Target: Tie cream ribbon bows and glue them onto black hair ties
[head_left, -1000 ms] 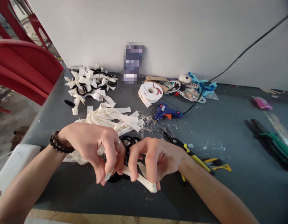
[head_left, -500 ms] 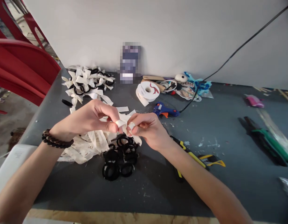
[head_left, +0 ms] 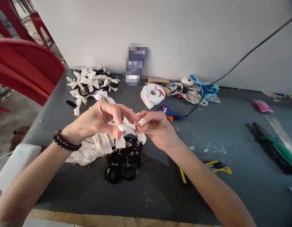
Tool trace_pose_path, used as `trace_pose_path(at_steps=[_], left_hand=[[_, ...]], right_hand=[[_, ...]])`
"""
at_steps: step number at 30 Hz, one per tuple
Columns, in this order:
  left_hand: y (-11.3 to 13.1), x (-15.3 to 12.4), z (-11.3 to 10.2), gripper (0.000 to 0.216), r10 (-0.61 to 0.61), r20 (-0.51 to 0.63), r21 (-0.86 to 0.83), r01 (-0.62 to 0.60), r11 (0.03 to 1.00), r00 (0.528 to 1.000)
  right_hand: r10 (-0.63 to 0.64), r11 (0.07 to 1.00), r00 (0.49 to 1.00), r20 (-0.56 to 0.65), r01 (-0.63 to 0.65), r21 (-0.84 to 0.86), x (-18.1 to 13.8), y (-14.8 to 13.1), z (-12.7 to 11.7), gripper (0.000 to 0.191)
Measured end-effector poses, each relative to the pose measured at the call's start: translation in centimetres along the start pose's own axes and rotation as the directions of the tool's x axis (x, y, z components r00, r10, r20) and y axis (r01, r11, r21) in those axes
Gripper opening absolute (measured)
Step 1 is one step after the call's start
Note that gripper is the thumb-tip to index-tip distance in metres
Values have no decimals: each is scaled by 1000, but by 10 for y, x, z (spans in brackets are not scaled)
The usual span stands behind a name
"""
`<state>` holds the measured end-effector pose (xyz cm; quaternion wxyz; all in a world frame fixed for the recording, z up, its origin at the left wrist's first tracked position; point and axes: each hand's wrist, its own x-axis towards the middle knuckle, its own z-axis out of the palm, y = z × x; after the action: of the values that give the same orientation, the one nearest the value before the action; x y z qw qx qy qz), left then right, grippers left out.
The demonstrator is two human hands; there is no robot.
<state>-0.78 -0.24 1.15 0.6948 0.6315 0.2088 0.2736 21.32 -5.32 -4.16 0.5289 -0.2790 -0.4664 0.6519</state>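
Note:
Between both hands a white ribbon (head_left: 120, 142) is looped like a bow, one tail hanging down. My left hand (head_left: 105, 118) pinches one loop between thumb and fingers, its other fingertips reaching over toward the right hand. With thumb and forefinger my right hand (head_left: 157, 126) grips the opposite loop. Below the hands lie several black hair ties (head_left: 114, 171) in a cluster. Cut white ribbon strips (head_left: 89, 149) are heaped beside them, partly under my left forearm. The middle of the held ribbon is partly hidden by fingers.
Hair ties with white bows (head_left: 89, 82) are piled at the back left. A ribbon spool (head_left: 154, 94), a blue glue gun (head_left: 171, 112) and a blurred phone-like object (head_left: 136, 64) stand toward the back. Yellow-handled pliers (head_left: 219, 167) and a green-handled tool (head_left: 276, 148) lie right.
My left fingers have stretched across toward my right hand, and the ribbon's loops are spread further apart with a tail now hanging down. The whole view has shifted slightly.

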Motion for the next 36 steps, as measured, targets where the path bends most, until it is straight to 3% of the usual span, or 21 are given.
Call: trace_pose_path(at_steps=[5,8,12,16,20,23,26,31,36], left_hand=[[-18,-3,6,39,26,46,-120,-21,993,999],[-23,-3,10,36,10,57,-167,0,986,998],[-22,2,13,26,-17,-62,-144,8,990,998],[-18,6,15,23,-45,-101,-137,31,990,994],[-16,6,14,22,-110,-78,-86,103,991,991],[-21,5,14,24,-94,-65,-70,90,994,993],[-27,5,15,29,-56,-46,-91,52,994,997],[-29,4,19,26,-130,-62,-65,126,990,990],[-25,3,20,26,-150,-76,-56,146,988,986]], right_hand=[[-12,993,1000,-14,14,115,-1,10,6,23],[-9,994,1000,-18,11,113,-3,10,5,24],[-6,996,1000,-18,8,84,-5,8,1,24],[1,994,998,-62,6,105,-4,14,0,21],[53,995,984,-169,-37,97,-4,19,4,25],[33,995,976,-215,-13,95,-5,20,9,29],[47,993,977,-209,-23,117,-6,21,11,31],[147,986,970,-193,-128,108,-7,21,8,34],[115,991,971,-211,-97,92,-7,20,7,37]])
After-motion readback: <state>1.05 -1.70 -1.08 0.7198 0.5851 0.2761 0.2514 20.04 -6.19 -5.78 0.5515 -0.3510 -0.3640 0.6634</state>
